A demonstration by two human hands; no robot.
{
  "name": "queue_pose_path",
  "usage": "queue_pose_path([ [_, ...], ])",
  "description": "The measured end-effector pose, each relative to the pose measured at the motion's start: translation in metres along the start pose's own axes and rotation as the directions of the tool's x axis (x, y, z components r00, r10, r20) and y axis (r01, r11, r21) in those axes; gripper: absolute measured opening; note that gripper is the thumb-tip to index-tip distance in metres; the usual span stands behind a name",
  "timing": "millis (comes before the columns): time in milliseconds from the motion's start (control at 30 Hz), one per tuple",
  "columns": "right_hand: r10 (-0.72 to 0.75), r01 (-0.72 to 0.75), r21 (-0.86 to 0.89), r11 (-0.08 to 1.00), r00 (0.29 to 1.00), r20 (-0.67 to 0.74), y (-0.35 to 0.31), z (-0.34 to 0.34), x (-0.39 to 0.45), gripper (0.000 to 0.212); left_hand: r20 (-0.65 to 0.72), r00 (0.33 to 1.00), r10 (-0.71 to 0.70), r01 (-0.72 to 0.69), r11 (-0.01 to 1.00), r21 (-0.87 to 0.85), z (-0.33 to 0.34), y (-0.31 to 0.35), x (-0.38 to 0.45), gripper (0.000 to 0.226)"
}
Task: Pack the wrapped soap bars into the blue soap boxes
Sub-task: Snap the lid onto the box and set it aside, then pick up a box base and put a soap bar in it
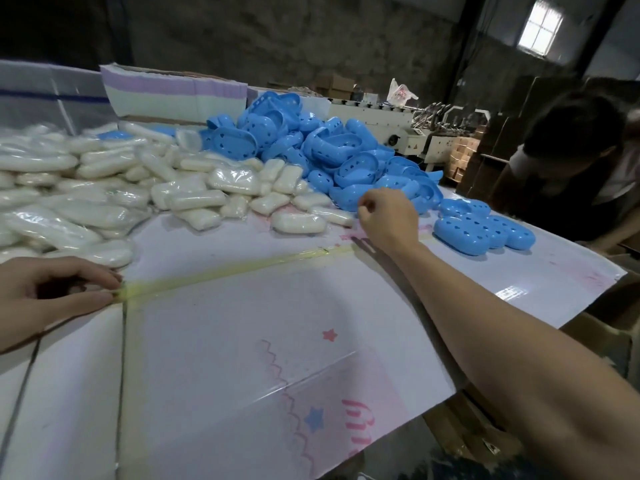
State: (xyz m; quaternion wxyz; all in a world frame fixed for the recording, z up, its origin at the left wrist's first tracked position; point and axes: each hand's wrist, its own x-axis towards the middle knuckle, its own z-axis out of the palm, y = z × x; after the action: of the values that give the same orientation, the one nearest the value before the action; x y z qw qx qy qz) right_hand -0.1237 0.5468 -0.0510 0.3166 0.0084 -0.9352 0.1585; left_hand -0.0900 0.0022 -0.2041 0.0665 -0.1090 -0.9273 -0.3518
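A big heap of wrapped white soap bars (104, 188) covers the left and middle of the table. Behind and to the right of it lies a pile of open blue soap box halves (332, 147). A few shut blue boxes (485, 230) lie at the right. My right hand (388, 220) reaches to the front edge of the blue pile with its back towards me and its fingers curled; whether it holds anything is hidden. My left hand (52, 289) rests at the near left beside the soap heap, loosely arched, fingertips and thumb on the table, nothing plainly in it.
The table (242, 341) is covered with glossy white printed sheets joined by yellow tape (225, 270). A stack of flat cartons (173, 95) stands at the back. Another person (575, 161) leans in at the right edge. Machinery and cardboard boxes stand behind.
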Motion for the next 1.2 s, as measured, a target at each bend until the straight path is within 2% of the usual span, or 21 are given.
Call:
queue_pose_path([
  [100, -0.072, 0.064, 0.252, 0.966, 0.997, 0.023, -0.072, 0.007, -0.009, 0.015, -0.022, 0.999, -0.03, 0.031, 0.999, 0.017, -0.011, 0.066, -0.027, 0.04],
  [200, -0.191, 0.105, 0.497, 0.861, 0.974, 0.125, -0.149, 0.016, -0.026, 0.014, -0.044, 0.999, -0.008, 0.005, 0.998, -0.064, -0.021, 0.137, -0.048, 0.037],
  [333, -0.319, 0.0, 0.749, 0.662, 0.905, 0.283, -0.241, 0.031, -0.048, 0.011, -0.047, 0.999, 0.024, -0.031, 0.99, -0.139, -0.023, 0.182, -0.059, 0.009],
  [367, -0.332, -0.023, 0.784, 0.621, 0.898, 0.289, -0.259, 0.034, -0.052, 0.01, -0.053, 0.998, 0.016, -0.024, 0.988, -0.152, -0.023, 0.185, -0.06, 0.013],
  [500, -0.254, -0.103, 0.85, 0.516, 0.93, 0.267, -0.294, 0.059, -0.068, 0.014, -0.104, 0.994, -0.021, 0.001, 0.983, -0.185, -0.026, 0.192, -0.063, 0.023],
  [567, -0.307, -0.037, 0.836, 0.548, 0.92, 0.242, -0.293, 0.072, -0.077, 0.014, -0.194, 0.98, -0.035, -0.001, 0.983, -0.184, -0.027, 0.193, -0.064, 0.042],
  [633, -0.386, 0.047, 0.829, 0.558, 0.899, 0.209, -0.288, 0.078, -0.079, 0.015, -0.298, 0.951, -0.088, 0.011, 0.968, -0.252, -0.028, 0.196, -0.064, 0.049],
  [800, -0.551, 0.251, 0.719, 0.648, 0.806, 0.215, -0.291, 0.08, -0.083, 0.018, -0.524, 0.814, -0.253, 0.044, 0.924, -0.379, -0.045, 0.2, -0.063, 0.048],
  [867, -0.61, 0.333, 0.688, 0.645, 0.766, 0.201, -0.293, 0.078, -0.086, 0.02, -0.609, 0.744, -0.275, 0.106, 0.948, -0.299, -0.058, 0.193, -0.064, 0.042],
  [933, -0.65, 0.371, 0.692, 0.619, 0.737, 0.187, -0.292, 0.077, -0.087, 0.022, -0.701, 0.651, -0.292, 0.25, 0.954, -0.165, -0.077, 0.178, -0.067, 0.033],
  [1000, -0.67, 0.381, 0.697, 0.607, 0.717, 0.192, -0.291, 0.077, -0.088, 0.022, -0.782, 0.538, -0.314, 0.418, 0.905, -0.076, -0.102, 0.161, -0.071, 0.026],
  [1067, -0.679, 0.379, 0.703, 0.601, 0.707, 0.199, -0.29, 0.078, -0.089, 0.023, -0.806, 0.477, -0.35, 0.56, 0.828, -0.029, -0.126, 0.142, -0.078, 0.021],
  [1133, -0.681, 0.376, 0.71, 0.596, 0.705, 0.198, -0.29, 0.079, -0.088, 0.023, -0.723, 0.504, -0.473, 0.756, 0.646, 0.104, -0.141, 0.126, -0.085, 0.017],
  [1200, -0.682, 0.375, 0.712, 0.594, 0.704, 0.199, -0.29, 0.08, -0.087, 0.023, -0.609, 0.502, -0.614, 0.861, 0.42, 0.287, -0.144, 0.116, -0.094, 0.024],
])
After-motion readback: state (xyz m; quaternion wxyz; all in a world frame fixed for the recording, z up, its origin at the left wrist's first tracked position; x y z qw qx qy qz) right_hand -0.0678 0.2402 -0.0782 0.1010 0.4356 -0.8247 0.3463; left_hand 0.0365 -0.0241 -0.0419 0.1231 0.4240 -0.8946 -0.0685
